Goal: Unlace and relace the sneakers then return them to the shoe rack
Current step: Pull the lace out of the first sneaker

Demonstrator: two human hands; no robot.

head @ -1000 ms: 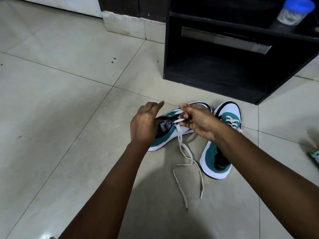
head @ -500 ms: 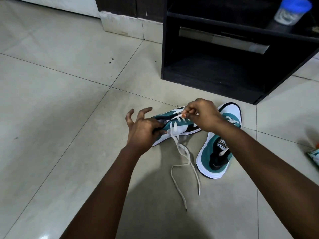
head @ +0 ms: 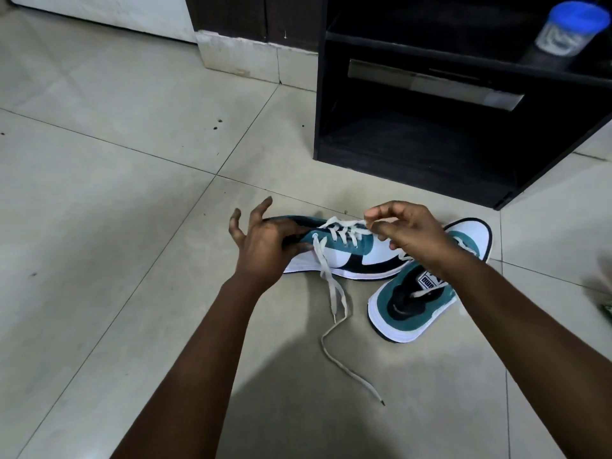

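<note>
**Lace work on the tipped sneaker, floor in front of the rack**

One teal-and-white sneaker (head: pixel 344 253) lies on its side on the tiled floor (head: pixel 132 226), toe toward the right. The left hand (head: pixel 265 250) grips its heel end between thumb and lower fingers; the index and middle fingers stick up, spread and free. The right hand (head: pixel 410 233) pinches a strand of the white lace (head: pixel 334 289) at the upper eyelets, fingers curled. The lace's loose ends trail down across the floor toward the person. The second sneaker (head: pixel 414 309) stands upright just beside the first, partly under the right wrist. The black shoe rack (head: pixel 463 134) stands behind them, lower shelf bare. A blue-lidded jar (head: pixel 569 28) sits on the shelf above.
</note>
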